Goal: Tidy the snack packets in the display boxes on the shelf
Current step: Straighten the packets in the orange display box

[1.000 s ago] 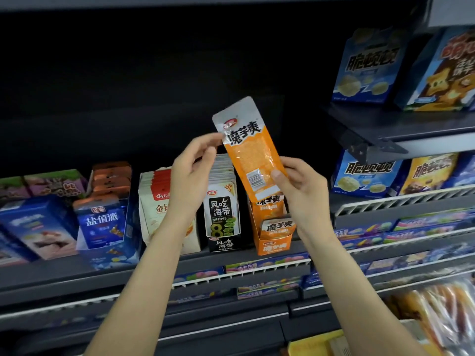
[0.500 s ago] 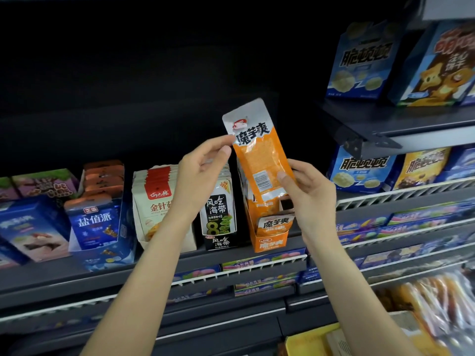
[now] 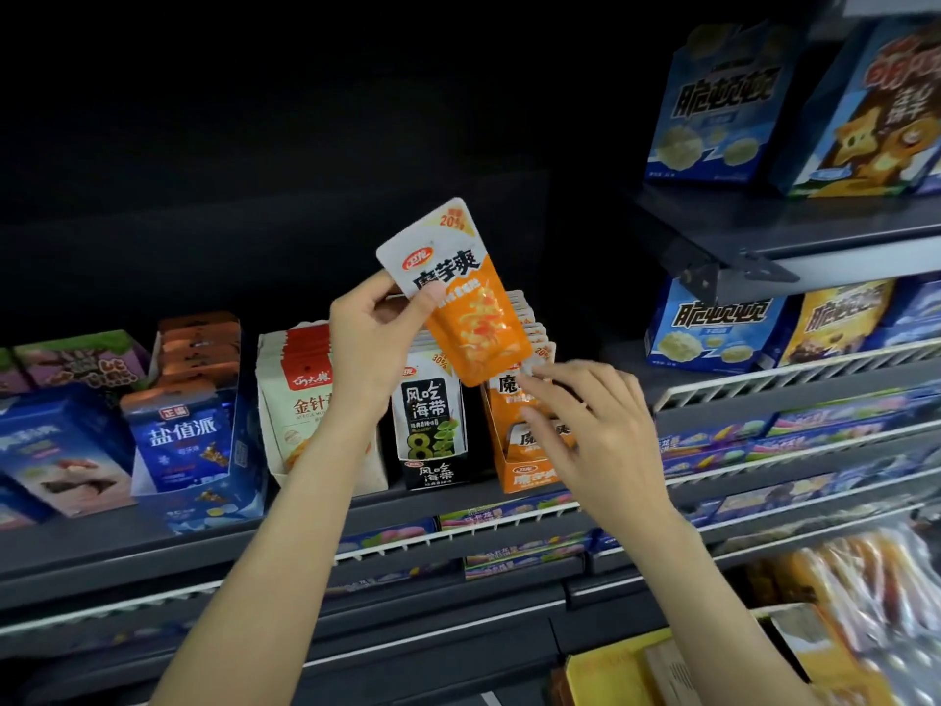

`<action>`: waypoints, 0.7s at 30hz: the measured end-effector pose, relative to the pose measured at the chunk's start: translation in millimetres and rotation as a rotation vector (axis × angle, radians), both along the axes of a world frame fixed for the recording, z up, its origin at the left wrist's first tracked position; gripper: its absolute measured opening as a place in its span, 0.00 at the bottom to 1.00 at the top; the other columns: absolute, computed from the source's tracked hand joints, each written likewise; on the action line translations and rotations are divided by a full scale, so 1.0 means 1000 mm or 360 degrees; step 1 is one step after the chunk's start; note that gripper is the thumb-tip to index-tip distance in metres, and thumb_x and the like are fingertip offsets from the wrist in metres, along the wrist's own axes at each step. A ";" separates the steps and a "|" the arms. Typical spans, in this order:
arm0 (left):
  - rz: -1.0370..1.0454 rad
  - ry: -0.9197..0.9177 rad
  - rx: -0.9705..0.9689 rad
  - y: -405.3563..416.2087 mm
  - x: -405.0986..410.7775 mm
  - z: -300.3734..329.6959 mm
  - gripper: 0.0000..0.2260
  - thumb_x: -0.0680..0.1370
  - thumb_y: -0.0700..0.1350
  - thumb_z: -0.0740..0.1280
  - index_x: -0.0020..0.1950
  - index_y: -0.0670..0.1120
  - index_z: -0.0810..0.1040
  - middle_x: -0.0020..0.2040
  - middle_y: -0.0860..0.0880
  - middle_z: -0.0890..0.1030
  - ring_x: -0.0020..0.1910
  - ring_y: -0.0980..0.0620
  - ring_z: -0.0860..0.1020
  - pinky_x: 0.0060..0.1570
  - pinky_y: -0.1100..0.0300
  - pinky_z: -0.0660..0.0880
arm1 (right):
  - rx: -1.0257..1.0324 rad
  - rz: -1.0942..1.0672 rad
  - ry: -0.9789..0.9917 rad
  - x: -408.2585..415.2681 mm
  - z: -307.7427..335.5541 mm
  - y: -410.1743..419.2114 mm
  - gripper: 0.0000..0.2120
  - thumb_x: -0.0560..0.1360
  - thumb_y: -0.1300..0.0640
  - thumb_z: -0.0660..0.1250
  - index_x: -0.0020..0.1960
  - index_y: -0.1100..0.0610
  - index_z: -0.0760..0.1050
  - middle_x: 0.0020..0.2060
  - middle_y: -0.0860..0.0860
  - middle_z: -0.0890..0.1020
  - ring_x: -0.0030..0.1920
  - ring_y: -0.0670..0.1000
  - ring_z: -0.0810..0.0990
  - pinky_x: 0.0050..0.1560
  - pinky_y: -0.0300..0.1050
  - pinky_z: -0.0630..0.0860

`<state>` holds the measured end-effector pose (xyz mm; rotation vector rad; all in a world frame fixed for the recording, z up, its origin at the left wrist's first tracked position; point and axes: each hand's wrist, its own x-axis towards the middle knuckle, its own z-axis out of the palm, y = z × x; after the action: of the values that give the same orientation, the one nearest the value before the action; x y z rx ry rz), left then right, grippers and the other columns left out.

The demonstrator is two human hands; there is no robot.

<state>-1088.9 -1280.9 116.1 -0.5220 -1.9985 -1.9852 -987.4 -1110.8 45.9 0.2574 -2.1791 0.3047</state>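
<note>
From the head camera, the left hand [image 3: 374, 343] is pinching a glossy orange-and-white snack packet [image 3: 461, 293] by its white upper edge, thumb in front and fingers curled behind, and is holding it tilted with the top leaning toward 11 o'clock, in the air in front of the shelf. Above and behind the packet a wide, dark, unfilled bay is opening toward 12 o'clock, giving free room there. The right hand [image 3: 590, 430] is hovering at 4 o'clock from the packet, fingers loosely spread and gripping nothing, its fingertips [image 3: 534, 372] lying just beside the packet's lower corner; whether they are touching it cannot be told. Behind that hand, the orange display box [image 3: 524, 476] is standing on the dark grey shelf [image 3: 102, 547], with a row of matching flat packets upright inside. At 9 o'clock from it, touching side by side, a black seaweed box [image 3: 433, 425] is standing, then a cream box [image 3: 300, 400], then a blue carton [image 3: 188, 440]. A white wire rail [image 3: 458, 535] is running along the shelf's front edge. At 2 o'clock, a metal bracket [image 3: 723, 267] is carrying a higher shelf with shiny blue bags [image 3: 718, 104], crowding the right side.
</note>
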 end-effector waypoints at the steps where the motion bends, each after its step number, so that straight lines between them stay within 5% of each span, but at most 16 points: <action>1: 0.0032 0.0052 -0.0065 -0.001 -0.003 -0.001 0.07 0.75 0.43 0.71 0.49 0.54 0.80 0.47 0.59 0.83 0.49 0.57 0.82 0.50 0.58 0.79 | -0.0051 -0.0015 -0.0069 0.005 -0.005 0.005 0.13 0.78 0.52 0.64 0.57 0.56 0.80 0.54 0.50 0.82 0.56 0.52 0.77 0.54 0.48 0.72; 6: 0.0000 0.0100 -0.0318 0.017 -0.005 -0.019 0.11 0.74 0.42 0.71 0.56 0.47 0.80 0.49 0.58 0.81 0.49 0.62 0.80 0.47 0.68 0.77 | -0.0328 0.0006 -0.0307 0.022 -0.018 0.020 0.15 0.78 0.49 0.61 0.59 0.55 0.79 0.55 0.47 0.81 0.56 0.47 0.76 0.55 0.43 0.74; 10: -0.0109 0.0100 -0.0475 0.034 -0.003 -0.041 0.12 0.75 0.41 0.71 0.58 0.45 0.79 0.49 0.59 0.80 0.46 0.67 0.78 0.44 0.72 0.75 | -0.0413 0.0130 -0.0360 0.023 -0.019 0.026 0.14 0.78 0.54 0.61 0.59 0.55 0.79 0.56 0.48 0.80 0.56 0.46 0.76 0.56 0.25 0.67; 16: -0.0210 0.0249 -0.0909 0.042 -0.007 -0.070 0.13 0.73 0.40 0.72 0.56 0.45 0.78 0.50 0.53 0.80 0.51 0.56 0.78 0.48 0.63 0.78 | -0.0471 0.0152 -0.0335 0.019 -0.023 0.026 0.13 0.78 0.54 0.61 0.59 0.54 0.79 0.57 0.47 0.79 0.56 0.43 0.74 0.56 0.28 0.69; 21: -0.0135 0.0847 -0.1511 0.039 -0.009 -0.082 0.23 0.71 0.40 0.74 0.64 0.43 0.74 0.57 0.44 0.79 0.51 0.46 0.79 0.47 0.53 0.78 | -0.0502 0.0165 -0.0308 0.016 -0.024 0.023 0.13 0.78 0.55 0.60 0.59 0.54 0.80 0.58 0.49 0.79 0.55 0.45 0.76 0.51 0.27 0.72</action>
<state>-1098.2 -1241.7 34.5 -1.1788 -2.4201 -0.6617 -971.7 -1087.4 22.0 0.1684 -2.2700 0.7503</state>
